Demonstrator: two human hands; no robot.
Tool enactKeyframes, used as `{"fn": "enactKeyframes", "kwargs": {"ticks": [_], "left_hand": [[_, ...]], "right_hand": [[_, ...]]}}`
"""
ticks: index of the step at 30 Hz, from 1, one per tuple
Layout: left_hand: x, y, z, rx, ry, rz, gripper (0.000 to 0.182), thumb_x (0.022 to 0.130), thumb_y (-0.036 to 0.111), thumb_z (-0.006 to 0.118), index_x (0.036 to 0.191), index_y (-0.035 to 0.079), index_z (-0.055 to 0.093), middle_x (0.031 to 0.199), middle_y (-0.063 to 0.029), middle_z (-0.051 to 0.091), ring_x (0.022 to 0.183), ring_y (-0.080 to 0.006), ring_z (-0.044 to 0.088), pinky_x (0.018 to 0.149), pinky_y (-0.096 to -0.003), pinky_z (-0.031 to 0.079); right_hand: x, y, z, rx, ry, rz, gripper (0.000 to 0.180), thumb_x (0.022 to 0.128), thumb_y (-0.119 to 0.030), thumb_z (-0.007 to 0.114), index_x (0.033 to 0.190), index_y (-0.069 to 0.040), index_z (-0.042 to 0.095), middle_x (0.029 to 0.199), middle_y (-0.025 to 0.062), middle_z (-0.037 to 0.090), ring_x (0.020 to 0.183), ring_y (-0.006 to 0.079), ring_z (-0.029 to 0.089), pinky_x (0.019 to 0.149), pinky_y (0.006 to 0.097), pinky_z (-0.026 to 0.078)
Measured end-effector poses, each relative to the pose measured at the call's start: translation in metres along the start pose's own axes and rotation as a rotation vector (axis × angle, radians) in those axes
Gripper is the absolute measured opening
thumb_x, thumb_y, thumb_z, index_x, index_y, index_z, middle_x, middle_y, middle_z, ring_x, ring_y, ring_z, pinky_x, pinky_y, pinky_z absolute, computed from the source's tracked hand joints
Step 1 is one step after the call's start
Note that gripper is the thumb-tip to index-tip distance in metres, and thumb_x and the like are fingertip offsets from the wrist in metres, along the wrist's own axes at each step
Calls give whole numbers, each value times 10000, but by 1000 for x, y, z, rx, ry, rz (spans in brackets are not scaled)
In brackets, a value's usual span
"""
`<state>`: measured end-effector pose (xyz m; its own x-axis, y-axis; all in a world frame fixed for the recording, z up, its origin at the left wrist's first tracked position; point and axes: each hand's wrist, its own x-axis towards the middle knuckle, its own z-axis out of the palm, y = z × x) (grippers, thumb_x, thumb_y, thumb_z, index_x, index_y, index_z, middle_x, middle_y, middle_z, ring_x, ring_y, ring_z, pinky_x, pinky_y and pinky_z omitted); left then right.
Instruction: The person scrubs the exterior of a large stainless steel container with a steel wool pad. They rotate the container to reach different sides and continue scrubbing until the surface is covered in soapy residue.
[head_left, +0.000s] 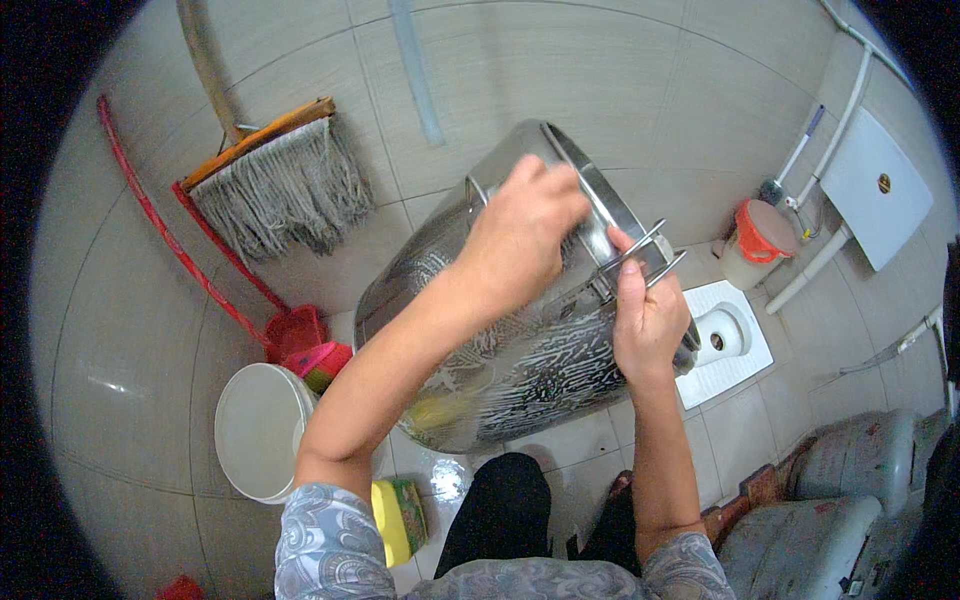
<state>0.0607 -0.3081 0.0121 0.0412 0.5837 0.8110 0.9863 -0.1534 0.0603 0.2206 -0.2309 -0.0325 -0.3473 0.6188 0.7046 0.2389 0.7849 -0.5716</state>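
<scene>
A large stainless-steel drum (540, 375) leans tilted before me, its side streaked with white suds. My right hand (651, 322) grips a wire handle (651, 251) near the rim, thumb against the metal plate. Against the upper side of the drum lies my left hand (529, 214), curled into a fist and blurred by motion. Whether something is held inside those fingers is hidden. Past the left knuckles runs the drum's rim (592, 187). A second wire handle (476, 190) shows partly behind my left wrist.
A white bucket (259, 435) and yellow package (397, 517) are at left. A string mop (281, 176) and red dustpan (295, 334) stand by the wall. Beyond the drum are a squat toilet (724, 337) and lidded bin (757, 244). Grey plastic containers (806, 547) occupy the lower right.
</scene>
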Motion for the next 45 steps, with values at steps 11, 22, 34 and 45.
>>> {"fn": "enactKeyframes", "kwargs": {"ticks": [11, 22, 34, 45], "left_hand": [[4, -5, 2, -77, -102, 181, 132, 695, 26, 628, 820, 43, 665, 903, -63, 571, 859, -279, 525, 774, -376, 489], [35, -64, -15, -107, -207, -141, 162, 761, 1, 648, 904, 53, 703, 921, -119, 613, 915, -316, 587, 815, -398, 488], [-14, -171, 25, -245, 29, -519, 221, 804, 118, 690, 1014, 57, 724, 965, -153, 692, 924, -301, 664, 819, -383, 515], [-125, -10, 7, -126, 302, -167, 274, 683, -95, 612, 908, 40, 692, 944, -135, 684, 934, -312, 635, 861, -398, 499]], "right_hand": [[2, 2, 1, -12, 8, 2, 286, 943, -228, 529, 1140, -165, 726, 939, 157, 681, 832, 339, 639, 753, 434, 500], [0, -1, -2, -4, 29, -63, 278, 909, -200, 551, 1123, -179, 728, 964, 138, 689, 843, 329, 648, 746, 420, 508], [-4, 0, 3, 78, -8, -74, 308, 902, -168, 478, 1090, -75, 704, 995, 139, 701, 864, 291, 656, 785, 388, 497], [-5, 8, 8, 167, 19, 10, 331, 964, -187, 457, 1129, -25, 693, 1067, 143, 707, 955, 256, 660, 855, 347, 489]]}}
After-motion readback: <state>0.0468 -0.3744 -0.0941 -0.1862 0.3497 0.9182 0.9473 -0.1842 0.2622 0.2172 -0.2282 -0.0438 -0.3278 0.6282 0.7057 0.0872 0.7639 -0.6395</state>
